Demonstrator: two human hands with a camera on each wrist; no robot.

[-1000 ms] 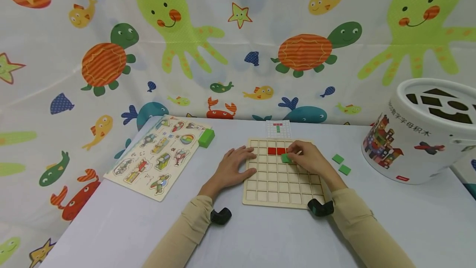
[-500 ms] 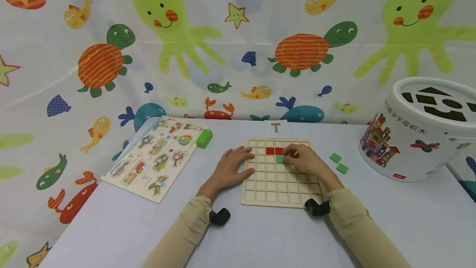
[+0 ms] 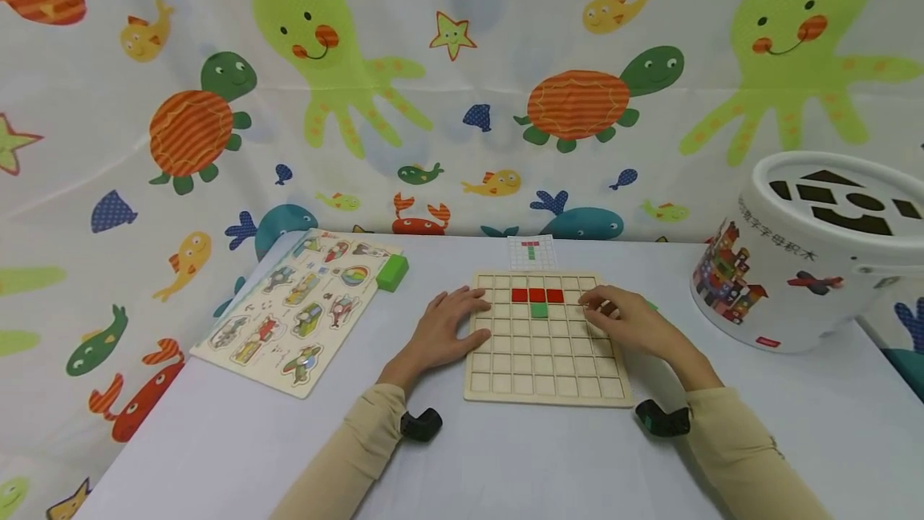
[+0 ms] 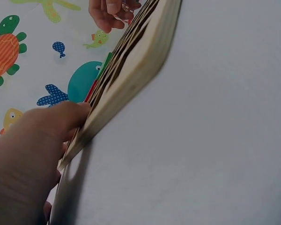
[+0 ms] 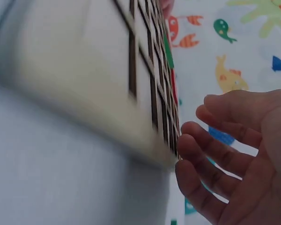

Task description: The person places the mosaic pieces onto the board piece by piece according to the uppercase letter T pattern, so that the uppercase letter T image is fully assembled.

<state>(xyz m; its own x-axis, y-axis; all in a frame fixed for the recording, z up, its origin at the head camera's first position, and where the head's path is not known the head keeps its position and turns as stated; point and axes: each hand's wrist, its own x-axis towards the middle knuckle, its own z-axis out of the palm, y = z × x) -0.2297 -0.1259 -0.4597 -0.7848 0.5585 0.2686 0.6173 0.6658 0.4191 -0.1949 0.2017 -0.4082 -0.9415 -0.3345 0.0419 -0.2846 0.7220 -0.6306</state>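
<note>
A wooden grid board [image 3: 545, 363] lies flat on the white table. Three red square tiles [image 3: 537, 295] form a row in its upper cells, and a green square tile [image 3: 538, 310] sits directly below the middle one. At the board's left edge rests my left hand [image 3: 440, 331], fingers spread and thumb [image 4: 72, 112] touching the rim. My right hand [image 3: 638, 326] hovers over the right side of the board, its fingers [image 5: 220, 164] loosely bent with nothing between them. Behind it, a loose green tile [image 3: 653, 306] is mostly hidden.
Behind the board lies a small printed grid card [image 3: 530, 260] with a red and green T pattern. A picture puzzle board [image 3: 277, 319] and a green block [image 3: 392, 273] are at the left. A white bucket [image 3: 794, 279] stands at the right.
The right hand has let go of the green tile, which now sits in a cell under the middle red tile. That hand has moved right, uncovering the third red tile. The left hand stays put.
</note>
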